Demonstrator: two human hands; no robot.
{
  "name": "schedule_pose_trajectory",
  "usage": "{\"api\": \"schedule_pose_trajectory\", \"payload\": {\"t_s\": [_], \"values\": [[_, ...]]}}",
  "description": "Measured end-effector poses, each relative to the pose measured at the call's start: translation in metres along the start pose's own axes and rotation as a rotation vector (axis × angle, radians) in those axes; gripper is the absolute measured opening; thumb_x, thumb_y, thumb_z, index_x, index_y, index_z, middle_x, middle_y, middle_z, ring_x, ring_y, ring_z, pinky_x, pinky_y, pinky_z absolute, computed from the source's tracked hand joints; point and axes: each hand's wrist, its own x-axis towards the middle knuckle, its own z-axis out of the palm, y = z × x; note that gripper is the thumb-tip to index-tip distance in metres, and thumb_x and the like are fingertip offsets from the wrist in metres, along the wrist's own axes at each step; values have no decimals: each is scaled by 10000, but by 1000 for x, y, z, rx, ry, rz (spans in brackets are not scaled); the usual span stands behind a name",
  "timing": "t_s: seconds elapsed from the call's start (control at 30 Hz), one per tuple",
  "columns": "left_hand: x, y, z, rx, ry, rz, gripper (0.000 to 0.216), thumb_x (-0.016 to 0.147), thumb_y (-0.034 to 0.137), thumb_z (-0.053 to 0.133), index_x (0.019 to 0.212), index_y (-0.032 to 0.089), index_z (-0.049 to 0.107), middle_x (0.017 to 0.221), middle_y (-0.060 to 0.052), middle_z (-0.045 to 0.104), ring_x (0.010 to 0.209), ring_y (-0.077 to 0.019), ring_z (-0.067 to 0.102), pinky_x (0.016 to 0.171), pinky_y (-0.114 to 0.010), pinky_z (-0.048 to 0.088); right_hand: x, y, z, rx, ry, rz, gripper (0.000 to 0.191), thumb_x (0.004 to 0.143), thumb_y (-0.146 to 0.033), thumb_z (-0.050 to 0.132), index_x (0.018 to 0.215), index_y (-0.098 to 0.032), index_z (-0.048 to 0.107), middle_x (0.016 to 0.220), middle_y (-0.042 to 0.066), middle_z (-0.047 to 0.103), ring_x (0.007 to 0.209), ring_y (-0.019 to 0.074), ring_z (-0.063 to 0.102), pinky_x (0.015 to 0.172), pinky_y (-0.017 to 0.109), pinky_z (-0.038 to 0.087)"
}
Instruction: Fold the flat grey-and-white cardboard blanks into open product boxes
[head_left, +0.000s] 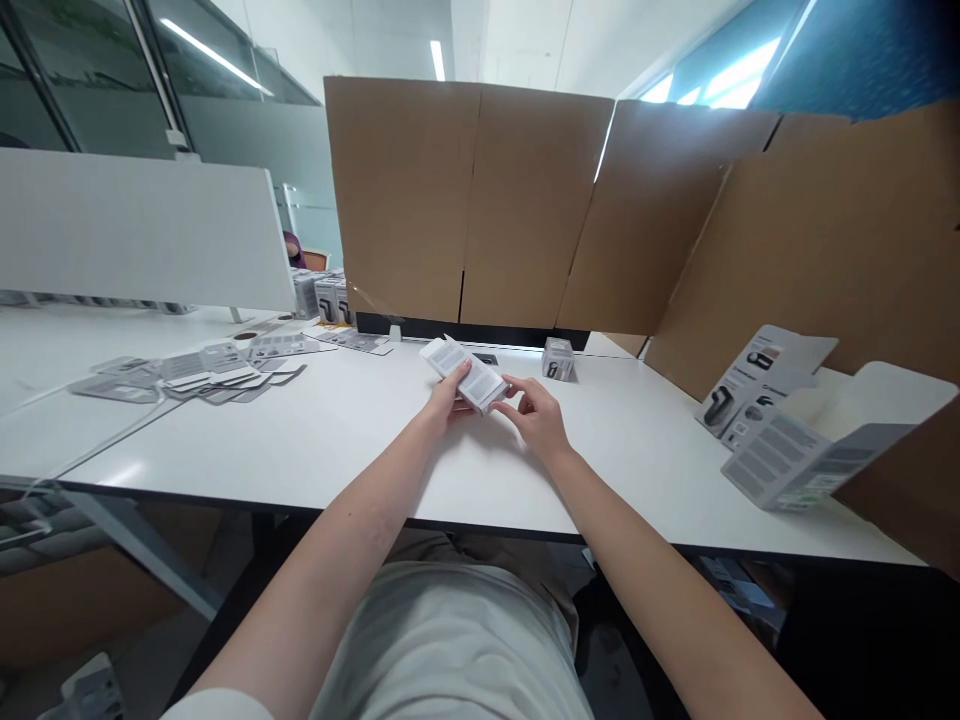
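A small white printed carton [480,384] is held tilted above the table, its far end flap standing open. My left hand [448,393] grips it from the left, thumb on the printed face. At the near right end, my right hand [534,408] has thumb and forefinger at the carton's edge, pinching around that end. What lies inside the carton is hidden. Behind my right hand a small closed box [558,359] stands on the white table [360,440].
Flat unfolded cartons [217,370] lie in a loose pile at the left. Opened larger boxes [795,450] stand at the right. Tall cardboard panels [472,200] wall off the back and right. Several packed boxes [330,298] sit beyond, near a white divider [135,230].
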Motion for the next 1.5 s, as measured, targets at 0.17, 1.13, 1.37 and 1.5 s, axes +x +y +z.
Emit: {"api": "schedule_pose_trajectory", "payload": {"t_s": [0.17, 1.13, 1.37, 1.5], "values": [[0, 0, -1, 66, -85, -57, 574, 982, 706, 886, 1266, 209, 844, 1282, -212, 887, 1104, -387, 879, 932, -446, 713, 0, 0, -2, -12, 40, 32, 590, 946, -734, 947, 1337, -294, 895, 999, 33, 697, 664, 173, 501, 671, 373, 556], [-14, 7, 9, 126, -54, 237, 892, 801, 707, 1040, 1492, 275, 678, 1529, -172, 800, 1342, -380, 800, 1022, -455, 666, 3, -8, -1, 75, 24, 153, 641, 1014, -836, 770, 1321, -277, 837, 1181, 79, 756, 626, 142, 537, 644, 364, 528], [-4, -11, -4, 550, -464, 225, 983, 543, 292, 1182, 1436, 220, 776, 1301, -157, 850, 1249, -407, 795, 1142, -586, 605, 3, -10, -5, 109, 15, 365, 841, 832, -849, 901, 1390, -241, 738, 1344, 145, 828, 863, 265, 747, 714, 397, 626], [-1, -22, -4, 630, -519, 253, 1102, 523, 283, 1174, 1524, 217, 719, 1432, -197, 814, 1343, -449, 770, 1151, -604, 606, 3, -12, -5, 128, -9, 415, 821, 735, -771, 998, 1302, -242, 728, 1345, 153, 842, 1108, 356, 809, 888, 462, 688]]}}
